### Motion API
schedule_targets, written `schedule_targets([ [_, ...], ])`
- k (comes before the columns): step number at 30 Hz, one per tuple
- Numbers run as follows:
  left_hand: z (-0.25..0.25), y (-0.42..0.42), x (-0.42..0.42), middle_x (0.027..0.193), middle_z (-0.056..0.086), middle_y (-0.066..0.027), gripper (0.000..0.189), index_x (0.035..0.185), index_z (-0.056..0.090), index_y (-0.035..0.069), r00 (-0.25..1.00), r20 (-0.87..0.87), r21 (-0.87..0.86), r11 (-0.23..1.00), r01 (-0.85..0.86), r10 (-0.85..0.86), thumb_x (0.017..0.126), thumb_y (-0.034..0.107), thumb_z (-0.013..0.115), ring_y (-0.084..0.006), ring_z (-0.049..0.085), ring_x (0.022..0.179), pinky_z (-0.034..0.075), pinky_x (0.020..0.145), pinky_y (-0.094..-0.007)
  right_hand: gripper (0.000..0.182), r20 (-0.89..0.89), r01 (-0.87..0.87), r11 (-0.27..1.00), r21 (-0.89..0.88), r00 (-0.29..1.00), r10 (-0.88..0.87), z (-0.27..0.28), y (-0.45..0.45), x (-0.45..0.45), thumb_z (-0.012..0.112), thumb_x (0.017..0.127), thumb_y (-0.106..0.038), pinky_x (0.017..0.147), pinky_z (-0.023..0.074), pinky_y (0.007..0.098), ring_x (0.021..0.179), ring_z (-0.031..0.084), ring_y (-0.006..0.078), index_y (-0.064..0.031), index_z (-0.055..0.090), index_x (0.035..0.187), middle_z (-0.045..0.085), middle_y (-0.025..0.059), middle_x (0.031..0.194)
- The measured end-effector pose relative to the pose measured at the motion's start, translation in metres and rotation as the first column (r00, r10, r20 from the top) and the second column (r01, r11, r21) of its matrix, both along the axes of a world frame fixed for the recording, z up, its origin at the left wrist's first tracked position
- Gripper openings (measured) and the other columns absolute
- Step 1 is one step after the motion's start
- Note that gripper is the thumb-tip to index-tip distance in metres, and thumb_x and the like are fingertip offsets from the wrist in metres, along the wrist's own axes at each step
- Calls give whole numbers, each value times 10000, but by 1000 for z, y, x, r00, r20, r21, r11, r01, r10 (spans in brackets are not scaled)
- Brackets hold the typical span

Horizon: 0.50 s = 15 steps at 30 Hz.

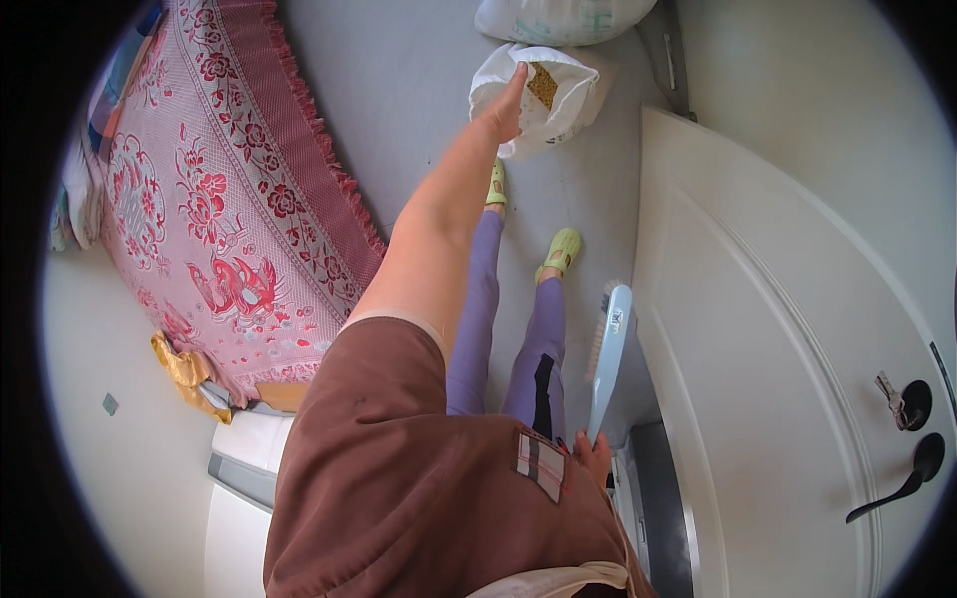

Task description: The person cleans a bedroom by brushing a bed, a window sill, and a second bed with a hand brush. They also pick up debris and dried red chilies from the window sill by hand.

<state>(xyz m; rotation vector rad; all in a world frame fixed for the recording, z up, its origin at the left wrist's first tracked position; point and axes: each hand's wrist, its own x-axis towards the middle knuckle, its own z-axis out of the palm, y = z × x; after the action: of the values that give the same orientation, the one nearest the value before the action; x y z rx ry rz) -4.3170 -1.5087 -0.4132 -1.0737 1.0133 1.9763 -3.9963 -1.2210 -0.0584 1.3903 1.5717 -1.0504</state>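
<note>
My left hand (510,105) reaches out to a white sack (572,116) standing on the floor with its mouth open. The thumb points up over the mouth and the other fingers are mostly hidden, so a grip on the sack cannot be made out. Small yellow-brown grains (543,86) show inside the sack. Low at the right, my right hand (593,451) is closed around the handle end of a light-blue brush (611,344). The brush is held beside my right leg, its pale and dark bristles facing left.
Another filled white sack (564,19) lies beyond the open one. A bed with a pink floral fringed cover (247,194) fills the left. On the right is a white door (748,299) with a black handle (908,478) and keys (891,396). My feet wear green clogs (564,250).
</note>
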Motion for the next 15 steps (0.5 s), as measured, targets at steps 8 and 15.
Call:
schedule_targets([
  [8,-17,14,1,1186,423,-92,440,1258,377,242,1000,12,-272,962,-3,7,824,263,441,-270,395,1052,348,861,-503,157,-60,-151,988,16,987,152,6,-2,-14,532,815,-183,389,327,221,426,375,60,-46,456,821,412,-11,542],
  [15,39,17,8,629,575,-85,193,939,565,5,956,-293,-474,872,-125,-23,833,121,454,-146,524,431,445,446,-276,129,-136,-338,938,79,928,346,12,-9,-53,538,812,-148,364,303,218,413,375,54,-45,461,803,413,-17,545],
])
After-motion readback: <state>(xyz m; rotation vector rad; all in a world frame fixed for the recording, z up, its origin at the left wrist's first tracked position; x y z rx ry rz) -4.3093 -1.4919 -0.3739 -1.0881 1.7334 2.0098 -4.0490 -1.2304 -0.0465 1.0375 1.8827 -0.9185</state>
